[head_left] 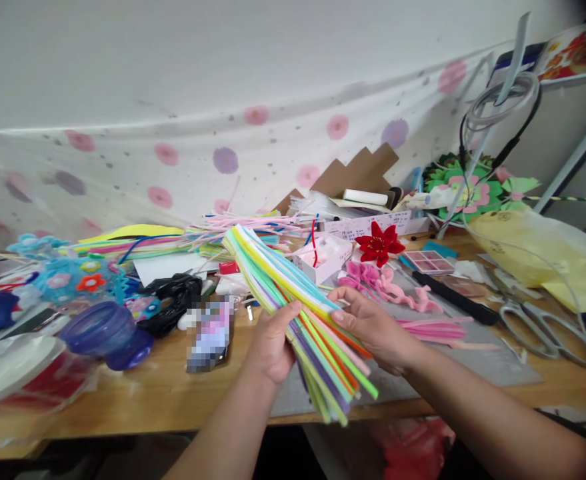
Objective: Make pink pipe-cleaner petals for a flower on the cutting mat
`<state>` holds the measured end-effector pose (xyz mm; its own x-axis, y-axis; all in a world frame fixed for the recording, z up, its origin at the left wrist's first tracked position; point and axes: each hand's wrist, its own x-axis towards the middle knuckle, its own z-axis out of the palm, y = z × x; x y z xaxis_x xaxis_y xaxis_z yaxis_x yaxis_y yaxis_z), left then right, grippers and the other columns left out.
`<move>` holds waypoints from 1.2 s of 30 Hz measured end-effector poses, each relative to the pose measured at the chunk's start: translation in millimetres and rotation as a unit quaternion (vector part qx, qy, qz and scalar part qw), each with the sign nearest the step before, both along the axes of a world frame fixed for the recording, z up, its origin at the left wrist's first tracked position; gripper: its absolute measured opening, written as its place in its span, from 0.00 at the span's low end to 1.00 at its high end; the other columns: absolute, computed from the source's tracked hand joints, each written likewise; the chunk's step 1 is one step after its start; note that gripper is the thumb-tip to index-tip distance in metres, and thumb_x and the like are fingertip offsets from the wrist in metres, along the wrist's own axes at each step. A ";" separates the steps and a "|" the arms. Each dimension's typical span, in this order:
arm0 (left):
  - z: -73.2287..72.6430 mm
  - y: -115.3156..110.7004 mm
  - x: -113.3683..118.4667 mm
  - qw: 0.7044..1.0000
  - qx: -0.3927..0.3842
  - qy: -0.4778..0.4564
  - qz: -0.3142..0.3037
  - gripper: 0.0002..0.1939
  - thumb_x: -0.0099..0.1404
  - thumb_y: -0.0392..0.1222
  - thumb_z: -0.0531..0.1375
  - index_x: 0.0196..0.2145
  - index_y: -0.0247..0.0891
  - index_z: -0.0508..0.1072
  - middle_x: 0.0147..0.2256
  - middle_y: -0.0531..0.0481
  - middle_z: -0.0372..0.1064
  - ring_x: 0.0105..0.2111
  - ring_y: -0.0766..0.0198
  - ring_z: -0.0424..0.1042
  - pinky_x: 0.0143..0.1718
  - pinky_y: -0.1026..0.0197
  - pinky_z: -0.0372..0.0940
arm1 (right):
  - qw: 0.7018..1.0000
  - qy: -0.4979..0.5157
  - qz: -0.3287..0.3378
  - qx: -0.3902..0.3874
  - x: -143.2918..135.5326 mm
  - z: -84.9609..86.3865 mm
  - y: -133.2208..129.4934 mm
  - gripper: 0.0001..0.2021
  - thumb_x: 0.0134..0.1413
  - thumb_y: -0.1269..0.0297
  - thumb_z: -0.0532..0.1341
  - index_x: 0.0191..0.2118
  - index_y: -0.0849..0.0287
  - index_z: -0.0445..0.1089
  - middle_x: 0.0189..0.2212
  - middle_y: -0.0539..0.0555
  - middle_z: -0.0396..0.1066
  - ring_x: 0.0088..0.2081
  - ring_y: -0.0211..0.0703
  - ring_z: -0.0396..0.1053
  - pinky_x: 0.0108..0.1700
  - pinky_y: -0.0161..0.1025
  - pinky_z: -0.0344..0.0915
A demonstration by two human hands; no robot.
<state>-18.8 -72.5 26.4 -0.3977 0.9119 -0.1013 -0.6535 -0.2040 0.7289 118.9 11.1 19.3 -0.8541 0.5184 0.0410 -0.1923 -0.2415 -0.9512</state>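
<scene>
A thick bundle of multicoloured fuzzy stems (pixel 273 277) slants across the middle of the view, raised over the front of the table. My left hand (pixel 274 340) is closed round its lower left side, the thumb lying on top. My right hand (pixel 373 328) pinches the bundle's right side, with thumb and index finger at the blue and yellow stems. Behind the bundle, more coloured stems (pixel 143 245) lie in a pile. A red flower (pixel 381 245) and pink twisted pieces (pixel 390 287) are to the right of the bundle.
Large scissors (pixel 527 327) and a black stick-like tool (pixel 455 298) lie right on the wooden table (pixel 137 400). A purple container (pixel 107 333), a phone (pixel 213 333) and a black plastic bag (pixel 173 300) are left. A lamp stand with cables (pixel 503 107) rises at the right.
</scene>
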 end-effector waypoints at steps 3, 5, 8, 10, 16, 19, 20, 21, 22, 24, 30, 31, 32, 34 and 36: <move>0.8 -2.1 -5.0 1.000 -0.018 -0.011 -0.023 0.17 0.48 0.32 0.65 0.38 0.31 0.73 0.32 0.44 0.76 0.34 0.51 0.76 0.42 0.49 0.69 | 0.995 -0.007 0.059 0.086 9.6 7.1 10.6 0.14 0.53 0.59 0.61 0.40 0.53 0.54 0.31 0.44 0.65 0.14 0.24 0.56 0.17 0.26 0.58; 1.0 -2.8 -6.5 0.999 -0.037 -0.021 -0.026 0.15 0.47 0.33 0.65 0.35 0.30 0.74 0.30 0.44 0.76 0.31 0.52 0.76 0.40 0.50 0.70 | 0.982 -0.019 0.108 0.156 16.9 15.9 15.1 0.07 0.55 0.61 0.59 0.37 0.56 0.60 0.35 0.47 0.62 0.18 0.24 0.59 0.21 0.28 0.63; 0.9 -2.1 -5.4 0.999 -0.032 -0.019 -0.032 0.14 0.48 0.35 0.66 0.35 0.30 0.74 0.29 0.43 0.76 0.30 0.52 0.76 0.39 0.49 0.70 | 0.949 -0.060 0.113 0.288 24.0 29.0 15.7 0.09 0.58 0.64 0.55 0.30 0.61 0.68 0.35 0.51 0.59 0.28 0.31 0.64 0.26 0.30 0.64; 1.0 -0.8 -3.7 0.999 -0.019 -0.005 -0.033 0.16 0.48 0.35 0.66 0.37 0.31 0.73 0.31 0.43 0.76 0.31 0.50 0.76 0.39 0.48 0.70 | 0.922 -0.078 0.065 0.373 25.4 33.6 13.0 0.09 0.57 0.66 0.55 0.30 0.60 0.71 0.35 0.52 0.61 0.35 0.36 0.65 0.33 0.33 0.66; 2.3 2.6 0.7 0.999 0.005 0.033 0.022 0.24 0.49 0.33 0.66 0.46 0.35 0.70 0.37 0.45 0.76 0.39 0.51 0.75 0.43 0.50 0.69 | 0.849 -0.101 -0.061 0.514 21.7 25.8 0.6 0.07 0.51 0.60 0.62 0.31 0.59 0.71 0.38 0.55 0.67 0.45 0.45 0.65 0.47 0.42 0.62; 3.0 3.5 2.5 0.997 0.024 0.058 0.038 0.28 0.48 0.34 0.67 0.48 0.37 0.69 0.39 0.45 0.76 0.40 0.50 0.74 0.43 0.50 0.69 | 0.806 -0.122 -0.127 0.565 19.6 20.8 -5.4 0.05 0.48 0.62 0.63 0.30 0.58 0.72 0.45 0.57 0.67 0.49 0.49 0.65 0.48 0.43 0.62; 3.1 3.7 3.1 0.996 0.030 0.069 0.043 0.28 0.48 0.33 0.67 0.49 0.37 0.69 0.39 0.45 0.75 0.39 0.50 0.74 0.43 0.50 0.69 | 0.784 -0.130 -0.144 0.589 19.1 20.1 -7.0 0.04 0.49 0.65 0.62 0.29 0.58 0.72 0.45 0.58 0.68 0.49 0.50 0.66 0.48 0.45 0.61; 3.1 3.9 3.8 0.995 0.033 0.079 0.048 0.29 0.48 0.33 0.68 0.49 0.37 0.69 0.39 0.45 0.76 0.39 0.50 0.75 0.42 0.50 0.69 | 0.760 -0.137 -0.158 0.615 18.7 20.0 -8.2 0.04 0.50 0.67 0.60 0.29 0.58 0.72 0.46 0.58 0.69 0.48 0.51 0.66 0.49 0.47 0.61; 3.0 4.1 4.6 0.994 0.034 0.090 0.054 0.29 0.48 0.33 0.68 0.49 0.37 0.69 0.39 0.45 0.76 0.39 0.50 0.75 0.42 0.50 0.69 | 0.734 -0.145 -0.169 0.642 18.3 20.4 -9.1 0.06 0.51 0.68 0.58 0.28 0.59 0.73 0.46 0.59 0.70 0.48 0.52 0.66 0.50 0.49 0.60; 2.9 4.5 6.5 0.992 0.032 0.105 0.062 0.27 0.48 0.33 0.68 0.48 0.37 0.70 0.39 0.45 0.76 0.38 0.51 0.75 0.42 0.51 0.69 | 0.687 -0.163 -0.182 0.685 17.7 22.3 -10.2 0.10 0.53 0.69 0.55 0.28 0.60 0.73 0.48 0.59 0.70 0.48 0.55 0.66 0.51 0.54 0.57; 4.9 11.9 8.3 0.987 0.016 0.087 0.133 0.20 0.48 0.37 0.68 0.41 0.36 0.73 0.37 0.47 0.76 0.38 0.53 0.75 0.44 0.51 0.69 | 0.662 -0.198 -0.156 0.706 19.2 27.8 -13.2 0.11 0.53 0.71 0.54 0.28 0.61 0.73 0.51 0.59 0.68 0.51 0.57 0.62 0.53 0.56 0.56; 5.9 14.3 5.8 0.985 0.012 0.076 0.153 0.19 0.48 0.37 0.69 0.40 0.36 0.73 0.38 0.47 0.76 0.39 0.54 0.75 0.45 0.52 0.68 | 0.664 -0.199 -0.151 0.705 20.9 28.0 -13.2 0.10 0.53 0.71 0.54 0.28 0.61 0.73 0.51 0.59 0.67 0.52 0.56 0.62 0.53 0.55 0.56; 7.4 17.0 1.6 0.983 0.008 0.067 0.172 0.19 0.49 0.37 0.68 0.40 0.36 0.73 0.38 0.47 0.76 0.39 0.54 0.75 0.45 0.53 0.68 | 0.666 -0.201 -0.145 0.703 23.4 28.1 -12.0 0.10 0.53 0.71 0.54 0.28 0.60 0.73 0.52 0.59 0.67 0.52 0.56 0.62 0.53 0.55 0.57; 12.5 22.7 -12.8 0.976 -0.002 0.052 0.212 0.16 0.51 0.37 0.67 0.40 0.37 0.73 0.38 0.48 0.76 0.40 0.57 0.74 0.46 0.54 0.68 | 0.667 -0.211 -0.136 0.701 32.1 28.1 -4.1 0.10 0.54 0.70 0.54 0.29 0.60 0.72 0.52 0.59 0.66 0.51 0.54 0.63 0.51 0.54 0.59; 22.1 29.3 -36.0 0.967 -0.011 0.039 0.253 0.14 0.53 0.36 0.66 0.39 0.37 0.73 0.37 0.49 0.76 0.40 0.58 0.74 0.46 0.55 0.68 | 0.663 -0.229 -0.133 0.700 46.9 28.2 13.4 0.11 0.56 0.70 0.53 0.29 0.60 0.72 0.51 0.60 0.66 0.49 0.52 0.65 0.49 0.50 0.62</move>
